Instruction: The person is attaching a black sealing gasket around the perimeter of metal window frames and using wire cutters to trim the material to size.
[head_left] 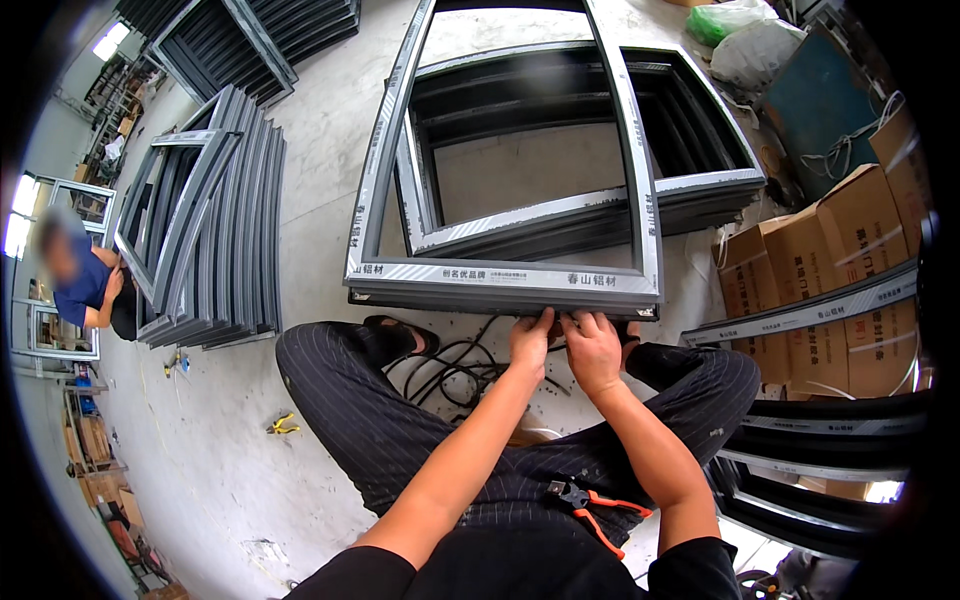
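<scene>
Working with both hands side by side seems sound at the near edge of the frame [505, 275], which lies over the stack [540, 224], in front of the person. The left hand [530, 345] and right hand [592, 352] are at that edge, fingers drawn in close; whether they pinch anything is hidden, so I cannot tell. Even pressure from both sides would likely serve best, without letting the frame rock. The black cord [437, 376] loops by the feet, best clear of snags; the pliers [574, 496] rest on the lap.
</scene>
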